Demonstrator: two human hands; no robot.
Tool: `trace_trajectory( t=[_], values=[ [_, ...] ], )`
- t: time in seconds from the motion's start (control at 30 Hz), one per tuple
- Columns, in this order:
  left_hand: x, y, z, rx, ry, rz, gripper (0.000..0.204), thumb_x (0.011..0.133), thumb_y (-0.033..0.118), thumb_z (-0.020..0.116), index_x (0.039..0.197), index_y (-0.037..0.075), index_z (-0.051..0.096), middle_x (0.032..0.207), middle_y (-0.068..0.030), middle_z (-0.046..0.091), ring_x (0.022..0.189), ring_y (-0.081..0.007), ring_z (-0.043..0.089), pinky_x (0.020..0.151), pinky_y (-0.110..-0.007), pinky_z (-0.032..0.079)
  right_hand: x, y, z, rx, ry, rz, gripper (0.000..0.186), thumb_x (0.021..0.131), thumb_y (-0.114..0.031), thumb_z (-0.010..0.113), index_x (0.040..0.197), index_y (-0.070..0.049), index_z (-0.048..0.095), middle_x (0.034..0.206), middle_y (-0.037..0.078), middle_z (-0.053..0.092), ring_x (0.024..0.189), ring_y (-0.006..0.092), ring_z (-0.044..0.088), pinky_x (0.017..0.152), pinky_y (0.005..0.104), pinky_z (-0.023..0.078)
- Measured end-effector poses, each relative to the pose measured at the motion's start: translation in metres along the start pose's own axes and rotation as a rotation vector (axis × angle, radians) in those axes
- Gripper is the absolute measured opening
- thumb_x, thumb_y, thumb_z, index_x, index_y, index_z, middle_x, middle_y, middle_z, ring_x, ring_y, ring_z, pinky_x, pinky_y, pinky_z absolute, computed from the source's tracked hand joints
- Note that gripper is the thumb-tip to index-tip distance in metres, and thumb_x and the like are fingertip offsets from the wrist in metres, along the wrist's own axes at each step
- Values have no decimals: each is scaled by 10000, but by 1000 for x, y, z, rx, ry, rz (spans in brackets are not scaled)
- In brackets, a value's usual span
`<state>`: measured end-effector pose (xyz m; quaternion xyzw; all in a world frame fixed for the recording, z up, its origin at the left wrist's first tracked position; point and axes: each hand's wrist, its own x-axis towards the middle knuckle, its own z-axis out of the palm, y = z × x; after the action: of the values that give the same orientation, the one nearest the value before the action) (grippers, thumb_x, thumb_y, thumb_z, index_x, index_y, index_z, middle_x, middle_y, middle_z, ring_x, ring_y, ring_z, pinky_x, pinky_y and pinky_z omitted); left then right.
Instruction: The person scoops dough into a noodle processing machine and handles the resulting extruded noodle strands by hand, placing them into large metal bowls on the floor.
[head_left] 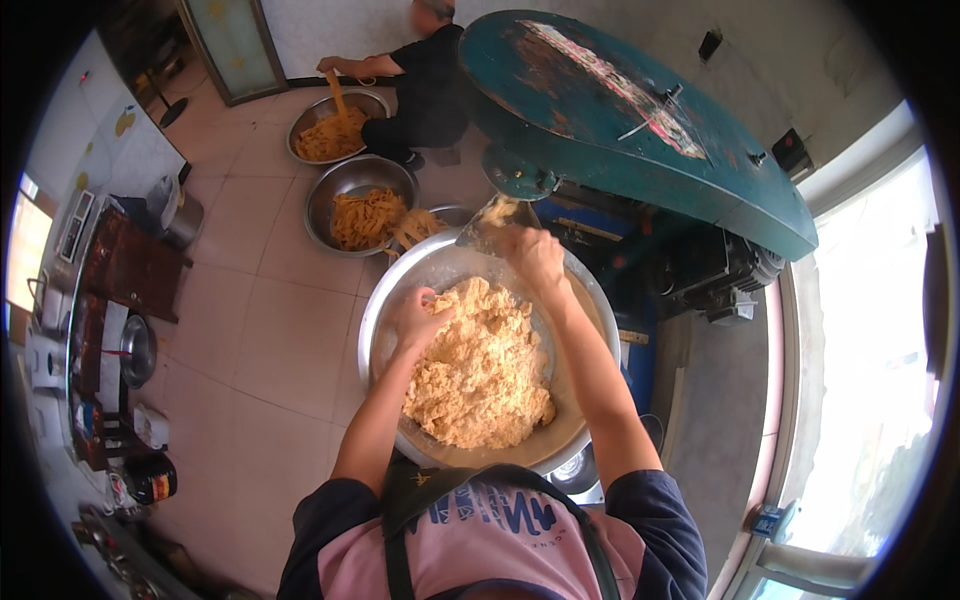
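A large metal basin (pixel 376 310) stands before me, filled with crumbly yellowish dough (pixel 480 370). My left hand (pixel 418 320) is inside it at the dough's upper left edge, fingers and thumb curled round some of the dough. Across the far rim reaches my right hand (pixel 537 258), closed, its knuckles bent at the mouth of a metal hopper (pixel 482 236). Its fingertips are hidden, so what they hold cannot be made out. A pale lump of dough (pixel 499 210) lies in the hopper, just beyond those fingers. Above the hopper rises a green machine (pixel 600 110) with a long rounded cover.
Two metal bowls (pixel 318 215) of orange-yellow strips sit on the tiled floor (pixel 250 330) at the far left. More strips (pixel 415 228) show beside the hopper. Another person (pixel 425 85) crouches there, holding a strip. A motor (pixel 725 275) is at right, a cabinet (pixel 130 265) at left.
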<state>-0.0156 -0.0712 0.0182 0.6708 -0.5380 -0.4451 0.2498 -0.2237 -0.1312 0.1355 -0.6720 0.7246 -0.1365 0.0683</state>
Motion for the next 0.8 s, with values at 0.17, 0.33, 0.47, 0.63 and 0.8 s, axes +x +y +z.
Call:
trace_trajectory(
  t=[0.17, 0.33, 0.47, 0.63, 0.8],
  values=[
    [-38, 34, -32, -536, -50, -205, 750, 704, 369, 781, 1231, -45, 446, 1152, -185, 558, 1067, -292, 556, 925, -404, 457, 29, 40, 29, -114, 54, -59, 230, 870, -206, 487, 909, -139, 704, 772, 186, 672, 734, 354, 667, 705, 451, 535],
    [-49, 55, -37, -663, -207, 27, 626, 723, 250, 775, 1200, -23, 474, 1159, -187, 572, 1076, -228, 568, 894, -371, 502, 8, -20, -19, -108, -155, -200, 279, 874, -181, 462, 910, 18, 654, 828, 208, 671, 816, 361, 671, 726, 415, 541],
    [-45, 116, -27, -431, -68, 225, 530, 720, 135, 772, 1163, 23, 503, 1117, -157, 587, 1002, -208, 605, 812, -281, 550, 32, 14, 14, -248, 20, -15, 212, 857, -165, 490, 847, -21, 644, 860, 184, 684, 818, 335, 680, 704, 401, 546],
    [9, 120, 11, 22, 287, 810, 595, 766, 106, 726, 1282, 73, 432, 1226, -181, 534, 1086, -304, 568, 926, -393, 510, -16, 11, -23, -104, 145, 62, 219, 876, -212, 519, 768, -47, 615, 776, 198, 659, 740, 365, 658, 631, 433, 534],
    [14, 116, 43, 597, 182, 734, 693, 857, 216, 625, 1448, 108, 279, 1407, -248, 336, 1279, -418, 358, 1048, -409, 401, -58, 59, -43, 79, 262, -75, 170, 875, -183, 572, 893, -27, 636, 736, 213, 636, 690, 375, 637, 593, 422, 516]
  ],
)
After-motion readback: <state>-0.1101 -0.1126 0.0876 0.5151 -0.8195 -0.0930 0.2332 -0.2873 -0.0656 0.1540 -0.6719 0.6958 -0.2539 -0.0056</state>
